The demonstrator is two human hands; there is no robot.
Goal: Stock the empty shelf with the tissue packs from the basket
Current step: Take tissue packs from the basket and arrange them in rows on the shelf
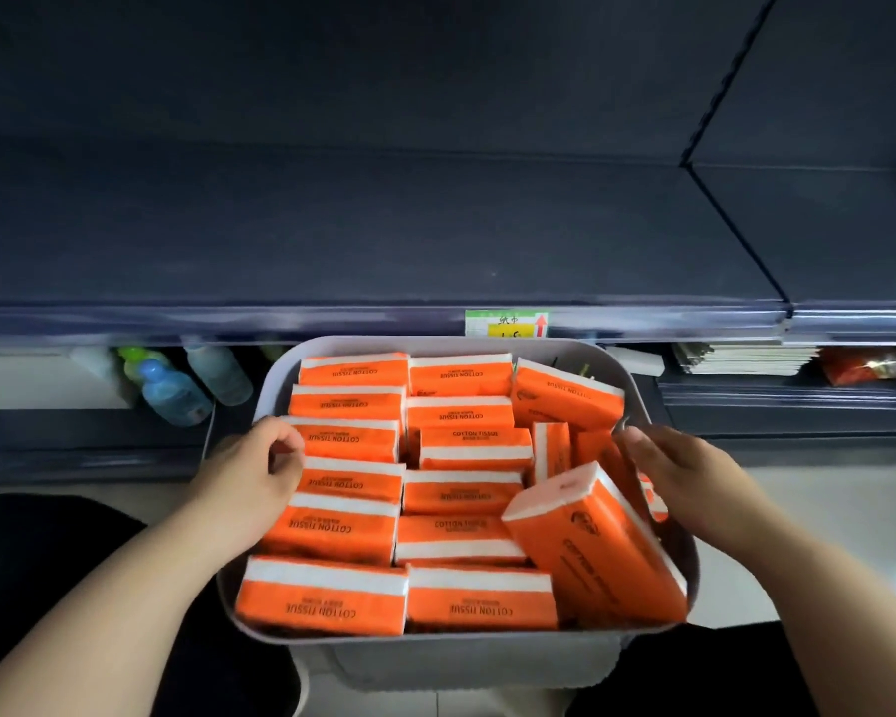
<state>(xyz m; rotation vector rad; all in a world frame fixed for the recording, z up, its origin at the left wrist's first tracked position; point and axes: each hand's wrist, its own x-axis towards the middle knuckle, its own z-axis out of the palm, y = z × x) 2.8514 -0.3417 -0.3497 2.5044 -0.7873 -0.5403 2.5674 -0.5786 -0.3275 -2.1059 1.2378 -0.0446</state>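
A grey basket (451, 345) sits low in front of me, filled with several orange-and-white tissue packs (347, 439) marked "COTTON TISSUE". Most lie flat in rows. One pack (598, 548) leans tilted at the right side. My left hand (249, 476) is curled over the basket's left rim, fingers touching a pack there. My right hand (686, 476) is curled over the right rim beside packs standing on edge. The dark empty shelf (363, 235) stretches above and behind the basket.
A green-and-yellow price label (507, 323) sits on the shelf's front strip. On the lower shelf are plastic bottles (174, 388) at left and stacked paper goods (746, 358) at right. A second dark shelf bay (839, 230) adjoins on the right. Dark clothing covers my lap.
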